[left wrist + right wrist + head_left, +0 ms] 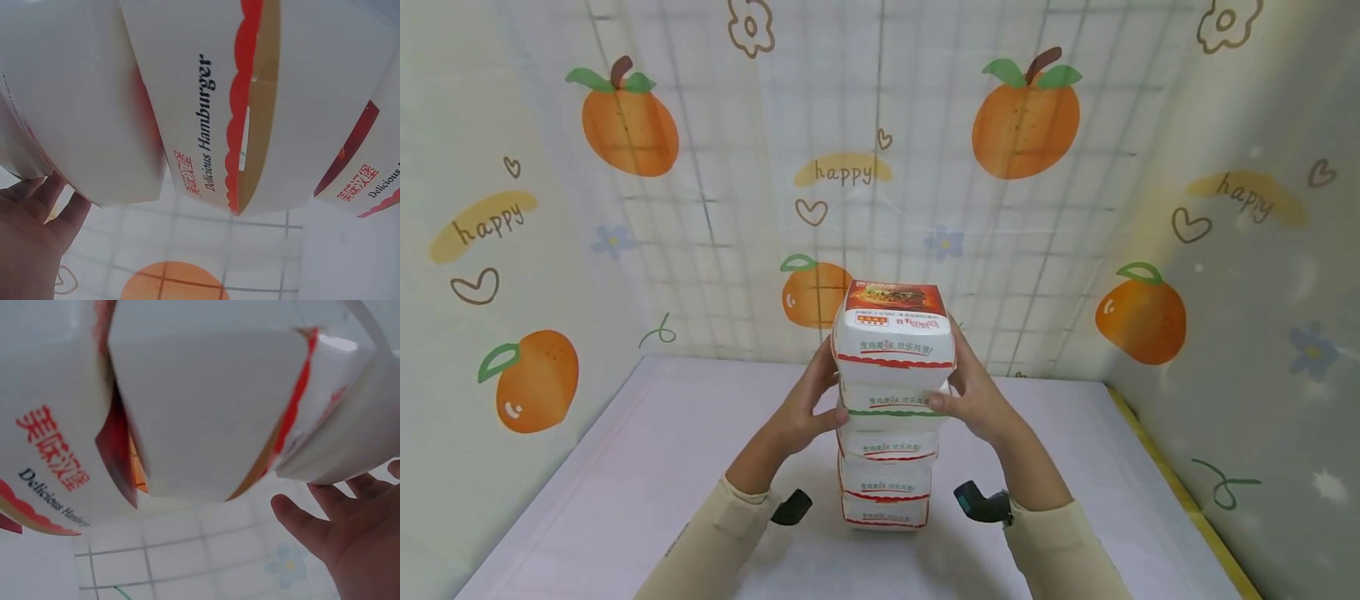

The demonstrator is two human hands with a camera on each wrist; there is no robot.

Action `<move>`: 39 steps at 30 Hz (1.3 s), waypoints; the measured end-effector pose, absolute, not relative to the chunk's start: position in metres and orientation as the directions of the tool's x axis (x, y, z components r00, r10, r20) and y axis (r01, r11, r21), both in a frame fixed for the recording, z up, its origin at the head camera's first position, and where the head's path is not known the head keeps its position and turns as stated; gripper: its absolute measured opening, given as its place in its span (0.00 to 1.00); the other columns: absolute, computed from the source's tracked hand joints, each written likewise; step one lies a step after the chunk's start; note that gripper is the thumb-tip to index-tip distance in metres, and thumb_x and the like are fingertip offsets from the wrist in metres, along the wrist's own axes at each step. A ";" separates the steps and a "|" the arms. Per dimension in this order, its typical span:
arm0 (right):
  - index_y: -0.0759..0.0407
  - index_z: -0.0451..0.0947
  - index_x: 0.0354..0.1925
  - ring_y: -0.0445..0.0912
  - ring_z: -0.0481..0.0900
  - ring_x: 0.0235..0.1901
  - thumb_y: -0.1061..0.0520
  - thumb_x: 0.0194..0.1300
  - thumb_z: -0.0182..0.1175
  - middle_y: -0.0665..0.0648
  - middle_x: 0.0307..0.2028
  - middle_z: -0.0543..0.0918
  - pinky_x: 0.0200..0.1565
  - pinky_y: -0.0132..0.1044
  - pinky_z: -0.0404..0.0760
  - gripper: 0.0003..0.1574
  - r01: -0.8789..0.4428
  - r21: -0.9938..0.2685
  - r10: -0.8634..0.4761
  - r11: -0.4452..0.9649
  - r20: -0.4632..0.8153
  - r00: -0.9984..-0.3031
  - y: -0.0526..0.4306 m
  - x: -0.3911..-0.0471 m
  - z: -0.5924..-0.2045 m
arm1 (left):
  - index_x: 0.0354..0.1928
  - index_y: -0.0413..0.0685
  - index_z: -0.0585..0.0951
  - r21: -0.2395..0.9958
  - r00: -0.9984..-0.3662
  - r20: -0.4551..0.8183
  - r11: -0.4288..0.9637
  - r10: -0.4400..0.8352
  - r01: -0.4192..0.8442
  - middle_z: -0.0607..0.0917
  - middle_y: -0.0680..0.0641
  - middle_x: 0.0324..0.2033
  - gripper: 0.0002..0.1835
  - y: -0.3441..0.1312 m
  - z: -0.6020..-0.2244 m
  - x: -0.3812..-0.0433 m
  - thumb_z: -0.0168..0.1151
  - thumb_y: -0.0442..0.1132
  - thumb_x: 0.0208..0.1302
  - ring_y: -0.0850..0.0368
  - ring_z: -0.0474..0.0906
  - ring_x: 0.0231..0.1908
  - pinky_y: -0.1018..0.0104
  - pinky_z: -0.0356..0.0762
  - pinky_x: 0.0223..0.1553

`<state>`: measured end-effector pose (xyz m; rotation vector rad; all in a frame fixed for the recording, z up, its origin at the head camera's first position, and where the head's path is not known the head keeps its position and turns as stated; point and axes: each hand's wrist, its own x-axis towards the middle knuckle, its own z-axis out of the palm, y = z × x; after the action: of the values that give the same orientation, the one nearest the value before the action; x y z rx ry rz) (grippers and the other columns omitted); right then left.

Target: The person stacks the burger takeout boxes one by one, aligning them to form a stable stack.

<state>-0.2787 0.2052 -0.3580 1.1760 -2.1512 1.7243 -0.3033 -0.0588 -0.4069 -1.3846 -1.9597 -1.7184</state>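
Note:
Several white paper hamburger boxes stand in one upright, slightly uneven stack at the middle of the table. The top hamburger box [893, 346] has a red burger picture on its lid. Below it is a box with a green wavy edge [891, 402]; the lower boxes [886, 483] have red edges. My left hand [801, 408] holds the upper boxes from the left, thumb at the green-edged one. From the right, my right hand [981, 400] grips them, its thumb across that box's front. Both wrist views show fingertips [78, 209] [287, 509] at the box sides.
The stack rises from a pale tabletop [685, 442]. Behind and beside it hangs a white curtain [917, 108] printed with oranges, with a wire grid showing through. A yellow strip [1180, 492] runs along the table's right edge. A black device [981, 504] sits at the right wrist.

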 end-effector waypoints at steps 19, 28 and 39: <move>0.37 0.36 0.77 0.55 0.72 0.59 0.54 0.55 0.67 0.54 0.63 0.69 0.55 0.62 0.71 0.65 -0.637 -0.768 -0.471 0.061 0.541 -0.697 0.210 -0.280 -0.358 | 0.77 0.61 0.41 0.706 -0.571 0.635 -0.092 0.520 0.702 0.62 0.50 0.70 0.54 -0.057 -0.408 -0.303 0.61 0.66 0.59 0.51 0.58 0.67 0.41 0.58 0.64; 0.37 0.36 0.77 0.55 0.72 0.58 0.50 0.55 0.67 0.55 0.63 0.69 0.55 0.63 0.71 0.65 -0.640 -0.767 -0.474 0.051 0.545 -0.692 0.212 -0.281 -0.358 | 0.77 0.54 0.41 0.704 -0.581 0.630 -0.065 0.516 0.707 0.60 0.46 0.71 0.56 -0.055 -0.406 -0.304 0.60 0.68 0.58 0.48 0.57 0.68 0.39 0.57 0.64; 0.36 0.37 0.77 0.55 0.71 0.59 0.53 0.54 0.68 0.54 0.64 0.67 0.51 0.58 0.76 0.65 -0.612 -0.789 -0.466 0.052 0.523 -0.713 0.212 -0.279 -0.360 | 0.77 0.50 0.42 0.610 -0.526 0.739 -0.087 0.421 0.788 0.52 0.47 0.74 0.60 -0.064 -0.380 -0.307 0.58 0.73 0.54 0.47 0.51 0.71 0.39 0.53 0.66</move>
<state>-0.2785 0.2118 -0.3601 1.1272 -2.1822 1.7481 -0.3073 -0.0639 -0.3805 -1.3157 -1.8773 -1.6457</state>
